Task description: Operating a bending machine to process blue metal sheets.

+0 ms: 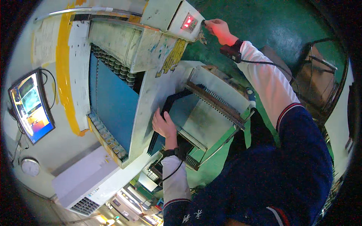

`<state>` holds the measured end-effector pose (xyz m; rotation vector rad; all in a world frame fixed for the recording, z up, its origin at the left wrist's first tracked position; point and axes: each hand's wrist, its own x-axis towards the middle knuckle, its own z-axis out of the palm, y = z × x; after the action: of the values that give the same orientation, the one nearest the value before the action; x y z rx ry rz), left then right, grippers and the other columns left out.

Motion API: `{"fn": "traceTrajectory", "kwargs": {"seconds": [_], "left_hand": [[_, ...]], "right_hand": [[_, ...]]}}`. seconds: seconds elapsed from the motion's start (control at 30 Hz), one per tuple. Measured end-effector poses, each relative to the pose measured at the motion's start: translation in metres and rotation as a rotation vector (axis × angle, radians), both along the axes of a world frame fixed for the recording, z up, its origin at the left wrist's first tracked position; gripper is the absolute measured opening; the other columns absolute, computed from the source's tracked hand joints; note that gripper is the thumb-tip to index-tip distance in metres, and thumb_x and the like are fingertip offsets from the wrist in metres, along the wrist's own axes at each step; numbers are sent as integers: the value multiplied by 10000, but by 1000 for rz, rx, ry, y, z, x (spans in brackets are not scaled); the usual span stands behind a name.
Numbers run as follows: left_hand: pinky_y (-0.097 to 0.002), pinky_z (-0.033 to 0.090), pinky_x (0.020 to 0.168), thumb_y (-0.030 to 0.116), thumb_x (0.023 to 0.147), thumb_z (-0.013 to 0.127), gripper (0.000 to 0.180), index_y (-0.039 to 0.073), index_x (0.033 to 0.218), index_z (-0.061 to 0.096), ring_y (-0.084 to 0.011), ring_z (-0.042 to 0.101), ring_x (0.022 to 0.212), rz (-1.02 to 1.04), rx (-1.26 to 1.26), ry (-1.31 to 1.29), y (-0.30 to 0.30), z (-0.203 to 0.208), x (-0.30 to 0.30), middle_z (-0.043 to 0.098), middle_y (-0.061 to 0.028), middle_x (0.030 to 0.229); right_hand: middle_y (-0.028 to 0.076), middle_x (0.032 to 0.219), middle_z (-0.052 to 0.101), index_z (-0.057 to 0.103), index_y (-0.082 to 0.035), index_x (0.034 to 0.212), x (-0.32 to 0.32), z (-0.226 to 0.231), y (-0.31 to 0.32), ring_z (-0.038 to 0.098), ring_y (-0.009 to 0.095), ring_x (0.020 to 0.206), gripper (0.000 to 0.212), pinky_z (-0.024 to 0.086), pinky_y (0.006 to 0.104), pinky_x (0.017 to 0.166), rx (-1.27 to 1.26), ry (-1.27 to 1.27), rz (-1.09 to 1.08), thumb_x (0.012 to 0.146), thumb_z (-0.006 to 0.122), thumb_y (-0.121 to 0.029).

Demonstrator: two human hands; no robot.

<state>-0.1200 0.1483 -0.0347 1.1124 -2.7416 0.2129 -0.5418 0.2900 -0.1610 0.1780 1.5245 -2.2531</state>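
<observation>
My right hand [219, 31] reaches up to a pale control box [177, 19] with a red-lit display [189, 23]. Its fingers pinch a small dark knob [203, 22] on the box's side. My left hand [164, 124] lies with fingers spread against a black-edged slot [171, 101] in the pale machine panel [151, 88]. Through an opening in that machine shows a flat blue surface [113, 101], with dark ribbed rollers [117, 67] along its upper edge. Just right of my left hand stands a rack [217, 107] with toothed rails and a pale sheet.
A screen [32, 105] hangs on the wall at far left, above a round clock [30, 166]. A white vented unit [88, 184] sits at lower left. A metal-framed cart with a brown panel [320, 75] stands at right on the green floor [260, 19].
</observation>
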Motion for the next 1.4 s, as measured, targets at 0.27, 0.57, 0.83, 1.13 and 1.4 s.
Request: {"fn": "traceTrajectory", "kwargs": {"seconds": [0.27, 0.57, 0.83, 1.13, 1.4], "left_hand": [[-465, 389, 883, 408, 926, 448, 426, 94, 1185, 572, -338, 535, 1037, 27, 30, -14, 1, 1, 1, 594, -116, 1159], [-463, 392, 873, 422, 929, 442, 435, 99, 1193, 567, -336, 535, 1029, 36, 21, -23, 3, 1, 1, 595, -115, 1150], [-462, 387, 878, 424, 930, 437, 439, 103, 1200, 566, -336, 532, 1030, 21, 25, -8, 1, -1, 2, 591, -115, 1159], [-464, 385, 881, 424, 930, 434, 443, 100, 1203, 564, -340, 528, 1035, 26, 38, -11, 2, 0, 1, 585, -119, 1167], [-462, 384, 888, 427, 936, 423, 449, 90, 1196, 564, -340, 525, 1040, 23, 37, -13, 2, 0, 1, 583, -125, 1168]], "right_hand": [[48, 838, 653, 624, -10, 965, -1, -3, -4, 561, 98, 700, 292, 451, 240, 618, 67, 29, 21, 804, 722, -233], [55, 824, 655, 631, -7, 952, -1, -6, -5, 559, 100, 689, 282, 452, 243, 613, 63, 35, 17, 802, 720, -229], [72, 772, 666, 656, 11, 870, -2, -5, -5, 608, 146, 671, 267, 485, 297, 614, 85, 65, -22, 751, 742, -212], [55, 779, 663, 650, -4, 890, 3, 5, -1, 598, 125, 684, 241, 471, 277, 615, 96, 63, -4, 778, 723, -205], [44, 819, 651, 636, -11, 931, 0, 1, -1, 561, 104, 684, 271, 446, 256, 603, 73, 48, 30, 801, 713, -235]]}}
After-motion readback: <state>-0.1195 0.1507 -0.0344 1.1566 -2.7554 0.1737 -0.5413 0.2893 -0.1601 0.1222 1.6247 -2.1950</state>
